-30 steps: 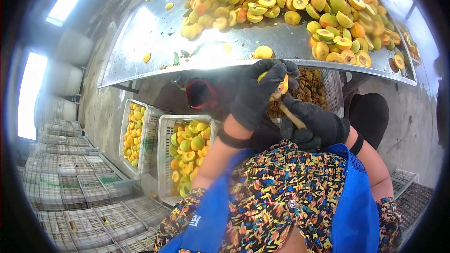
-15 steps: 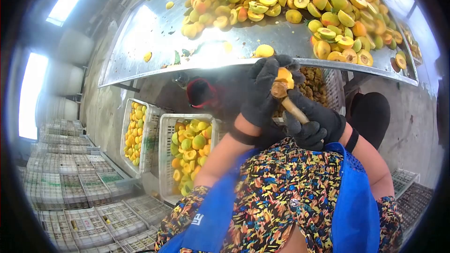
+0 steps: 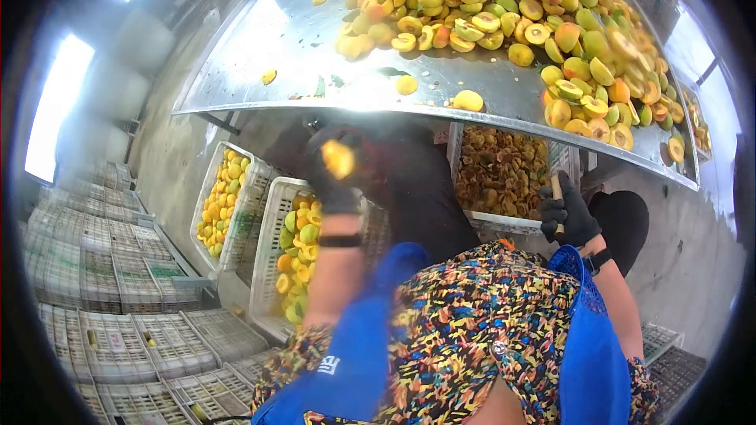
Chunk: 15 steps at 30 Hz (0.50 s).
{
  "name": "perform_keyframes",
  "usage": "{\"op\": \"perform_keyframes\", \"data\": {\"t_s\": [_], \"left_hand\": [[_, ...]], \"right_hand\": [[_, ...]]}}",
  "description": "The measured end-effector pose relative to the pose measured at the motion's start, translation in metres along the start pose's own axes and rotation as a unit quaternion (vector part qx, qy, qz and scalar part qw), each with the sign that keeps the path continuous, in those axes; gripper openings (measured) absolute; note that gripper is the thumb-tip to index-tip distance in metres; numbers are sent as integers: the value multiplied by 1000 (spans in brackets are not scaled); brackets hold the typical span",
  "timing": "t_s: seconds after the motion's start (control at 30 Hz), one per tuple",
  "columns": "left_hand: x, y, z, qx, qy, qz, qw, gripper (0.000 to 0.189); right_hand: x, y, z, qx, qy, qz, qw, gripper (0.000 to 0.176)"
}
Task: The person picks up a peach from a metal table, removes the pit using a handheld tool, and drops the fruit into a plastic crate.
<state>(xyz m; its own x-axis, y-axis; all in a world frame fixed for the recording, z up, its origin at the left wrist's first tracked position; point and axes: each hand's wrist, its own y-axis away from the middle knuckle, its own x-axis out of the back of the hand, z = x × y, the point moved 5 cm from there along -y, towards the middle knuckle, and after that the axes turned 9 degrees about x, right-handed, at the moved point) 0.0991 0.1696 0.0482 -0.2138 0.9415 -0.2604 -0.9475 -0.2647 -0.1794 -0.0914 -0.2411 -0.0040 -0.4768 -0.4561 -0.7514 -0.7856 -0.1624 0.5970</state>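
Note:
My left hand (image 3: 329, 181), in a dark glove and blurred by motion, is closed on a yellow-orange peach half (image 3: 339, 159). It is above the upper edge of a white crate of peach halves (image 3: 295, 267). At the right, my gloved right hand (image 3: 573, 216) is wrapped around the wooden handle (image 3: 558, 193) of a tool. The tool's working end cannot be made out. Beside that hand, under the table edge, stands a crate of brown peach pits (image 3: 504, 169).
A metal table (image 3: 260, 47) carries a large heap of cut peaches (image 3: 504, 12). Another white crate of peaches (image 3: 224, 205) stands on the left. Stacked empty-looking crates (image 3: 118, 267) line the far left. Two loose pieces lie near the table's front edge.
My hands have parted. The left moved leftward and down with the peach half, toward the white crate. The right moved rightward, still gripping the wooden-handled tool. The view has shifted slightly.

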Motion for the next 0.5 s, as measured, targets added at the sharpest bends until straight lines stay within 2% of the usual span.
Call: {"op": "perform_keyframes", "data": {"t_s": [0.07, 0.1, 0.13, 0.17, 0.2, 0.23, 0.3, 0.33, 0.4, 0.43, 0.47, 0.5], "left_hand": [[121, 17, 10, -62, -194, 177, 963, 20], [202, 28, -4, -158, -446, 233, 849, 22], [232, 63, 9, -116, -544, 255, 791, 30], [280, 94, 1, 68, -612, 249, 748, 43], [265, 130, 23, 255, -731, 194, 602, 45], [328, 157, -21, 431, -716, 98, 541, 53], [351, 211, -40, 495, -695, 136, 503, 83], [323, 210, -23, 447, -690, 152, 549, 85], [343, 175, -67, 325, -712, 220, 583, 78], [310, 147, -68, 225, -609, 224, 727, 63], [250, 102, -66, 114, -481, 217, 842, 49], [157, 67, -40, 105, -328, 133, 929, 49]], "right_hand": [[-13, 7, -7, 25, 54, 2, 998, 44], [-17, 10, -9, 31, 77, 6, 997, 45], [-20, 12, -9, 35, 100, 10, 994, 46], [-19, 11, -9, 37, 130, 30, 990, 48], [-19, 8, -10, 39, 160, 49, 985, 50], [-19, 5, -10, 40, 187, 67, 979, 52], [-27, 5, -7, 75, 240, 85, 964, 56], [-32, 8, -6, 96, 264, 100, 955, 57], [-40, 7, -4, 121, 329, 77, 933, 60], [-47, 5, -3, 132, 361, 62, 921, 61], [-59, 8, 0, 124, 398, 48, 908, 61], [-74, 16, 1, 116, 434, 35, 893, 62]]}}
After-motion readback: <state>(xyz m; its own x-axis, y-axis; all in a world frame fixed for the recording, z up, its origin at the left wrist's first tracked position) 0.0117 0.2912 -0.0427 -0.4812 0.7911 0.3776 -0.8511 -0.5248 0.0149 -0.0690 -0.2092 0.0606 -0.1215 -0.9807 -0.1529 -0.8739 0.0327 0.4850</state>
